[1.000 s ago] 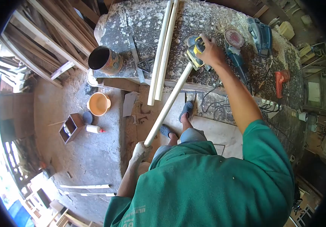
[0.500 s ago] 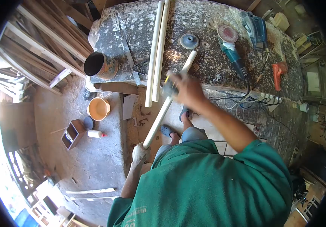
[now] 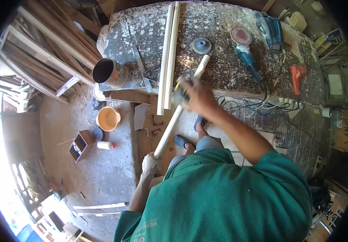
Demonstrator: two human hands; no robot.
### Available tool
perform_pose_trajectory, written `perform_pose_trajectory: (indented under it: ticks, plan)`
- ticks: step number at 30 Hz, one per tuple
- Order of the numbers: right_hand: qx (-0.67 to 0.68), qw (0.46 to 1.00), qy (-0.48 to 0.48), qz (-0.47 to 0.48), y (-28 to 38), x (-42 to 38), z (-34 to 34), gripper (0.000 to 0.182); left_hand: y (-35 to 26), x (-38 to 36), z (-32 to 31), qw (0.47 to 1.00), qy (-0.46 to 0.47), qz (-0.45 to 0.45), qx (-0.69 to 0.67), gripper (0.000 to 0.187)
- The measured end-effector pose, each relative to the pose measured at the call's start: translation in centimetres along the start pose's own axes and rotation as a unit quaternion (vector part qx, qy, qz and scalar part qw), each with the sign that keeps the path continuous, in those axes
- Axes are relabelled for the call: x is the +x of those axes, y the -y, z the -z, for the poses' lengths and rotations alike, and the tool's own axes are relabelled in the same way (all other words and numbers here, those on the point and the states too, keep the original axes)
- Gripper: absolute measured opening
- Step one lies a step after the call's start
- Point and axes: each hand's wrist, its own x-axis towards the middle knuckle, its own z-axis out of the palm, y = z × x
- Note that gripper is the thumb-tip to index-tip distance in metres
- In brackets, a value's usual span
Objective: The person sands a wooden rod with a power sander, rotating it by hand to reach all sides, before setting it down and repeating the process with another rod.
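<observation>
My left hand (image 3: 149,163) is closed around the lower end of a pale round wooden rod (image 3: 168,134). The rod slants up and away from me, its far end against the workbench (image 3: 226,64). In my right hand (image 3: 200,96) is a dark, block-like tool (image 3: 180,97) with a yellow edge, pressed on the rod a little past its middle. Motion smears the tool and fingers, so I cannot tell its exact kind. Just left of it, two similar wooden rods (image 3: 167,60) lie side by side, their near ends jutting past the bench edge.
On the bench are a round grey disc (image 3: 201,45), an angle grinder (image 3: 247,60), a blue power tool (image 3: 271,32), a red-orange tool (image 3: 297,78), a metal square (image 3: 141,68) and a large can (image 3: 111,72). Cables (image 3: 258,105) hang along its front. An orange bowl (image 3: 108,119) and wooden box (image 3: 82,146) stand left.
The view has shifted slightly, moving the surroundings a little. My right hand and its tool stay at nearly the same part of the rod; my left hand keeps its hold.
</observation>
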Motion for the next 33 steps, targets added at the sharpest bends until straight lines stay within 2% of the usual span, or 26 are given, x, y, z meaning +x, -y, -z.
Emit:
perform_pose_trajectory:
  ticks: [2, 3, 5, 6, 7, 8, 9, 10, 11, 13, 14, 17, 18, 19, 21, 22, 23, 25, 27, 29, 31, 32, 33]
  plan:
    - [0.042, 0.994, 0.085, 0.053, 2.5, -2.9, -0.8, 0.059, 1.1, 1.1, -0.6, 0.996, 0.073, -0.002, -0.047, 0.038]
    - [0.025, 0.992, 0.098, 0.081, 3.2, -3.5, 0.6, 0.064, 1.1, 1.2, -0.3, 0.994, 0.088, 0.020, -0.066, 0.038]
    - [0.049, 0.990, 0.127, 0.022, 2.3, -2.7, 1.0, 0.065, 1.2, 1.0, 0.1, 0.985, 0.117, 0.066, -0.104, 0.040]
    - [0.019, 0.995, 0.091, -0.034, 0.2, -1.4, -0.2, 0.063, 1.4, 1.2, 0.0, 0.990, 0.110, 0.057, -0.073, 0.039]
    - [-0.038, 0.997, 0.040, -0.047, -2.4, 0.5, -0.4, 0.075, 1.3, 1.2, 0.1, 0.988, 0.121, 0.058, -0.074, 0.039]
    - [-0.107, 0.992, 0.031, -0.061, -4.3, 2.4, 1.5, 0.079, 1.0, 1.2, 0.2, 0.987, 0.129, 0.058, -0.076, 0.038]
    - [-0.068, 0.992, 0.036, -0.104, -5.5, 4.4, 3.6, 0.082, 1.1, 1.1, 0.4, 0.986, 0.136, 0.059, -0.077, 0.037]
    - [-0.047, 0.984, 0.043, -0.166, -6.9, 6.3, 5.1, 0.083, 2.7, 1.2, -0.6, 0.990, 0.109, -0.023, -0.086, 0.038]
    - [-0.027, 0.972, 0.049, -0.226, -8.5, 7.9, 6.0, 0.084, 2.5, 0.7, -0.5, 0.993, 0.070, -0.042, -0.087, 0.038]
    - [-0.087, 0.979, -0.039, -0.179, -14.8, 10.1, 3.5, 0.086, 1.3, -0.4, -0.4, 0.993, -0.009, -0.080, -0.090, 0.040]
    - [-0.117, 0.977, -0.083, -0.156, -16.4, 10.4, 2.5, 0.086, 1.1, -0.2, -0.5, 0.997, -0.011, -0.063, -0.048, 0.039]
    - [-0.020, 0.976, 0.022, -0.215, -11.3, 8.3, 3.6, 0.091, 0.4, -0.4, -0.4, 0.997, -0.018, -0.059, -0.040, 0.037]
    - [-0.101, 0.980, -0.041, -0.163, -9.9, 6.7, 1.4, 0.090, 0.5, -0.3, -0.4, 0.998, 0.005, -0.039, -0.054, 0.037]
    - [-0.054, 0.991, -0.036, -0.115, -7.5, 4.7, 1.5, 0.085, 0.8, 0.0, -0.6, 0.997, 0.030, -0.019, -0.067, 0.037]
    - [-0.012, 0.997, 0.032, -0.067, -2.1, 1.4, 1.0, 0.071, 0.8, 0.5, -0.8, 0.994, 0.067, 0.014, -0.085, 0.037]
    - [0.036, 0.998, 0.014, -0.048, 0.2, -0.9, -0.3, 0.069, 0.7, 0.8, -0.8, 0.992, 0.081, 0.027, -0.090, 0.037]
    - [0.075, 0.994, 0.075, -0.009, 2.1, -2.7, 0.1, 0.063, 0.6, 0.9, -0.9, 0.990, 0.094, 0.041, -0.095, 0.037]
    - [0.100, 0.989, 0.061, 0.087, 4.4, -5.0, -0.7, 0.058, 0.2, 0.9, -1.2, 0.994, 0.070, 0.044, -0.075, 0.037]
    - [0.086, 0.988, 0.098, 0.087, 4.4, -5.0, -0.2, 0.061, 0.4, 0.7, -1.5, 0.997, 0.046, 0.034, -0.051, 0.037]
    - [0.058, 0.993, 0.105, 0.012, 1.5, -2.6, -0.5, 0.057, 1.0, 0.7, -2.1, 0.999, 0.023, 0.009, -0.025, 0.036]
    - [-0.096, 0.994, 0.036, -0.022, -2.8, 1.4, 0.5, 0.055, 0.4, 0.3, -2.0, 0.999, 0.013, 0.006, -0.030, 0.036]
    - [-0.086, 0.988, 0.088, -0.095, -4.1, 3.8, 2.7, 0.060, 0.1, 0.1, -1.7, 0.999, 0.007, 0.005, -0.032, 0.036]
    - [-0.085, 0.989, 0.027, -0.118, -6.8, 5.4, 2.7, 0.066, -0.3, -0.2, -1.4, 1.000, -0.001, 0.003, -0.024, 0.034]
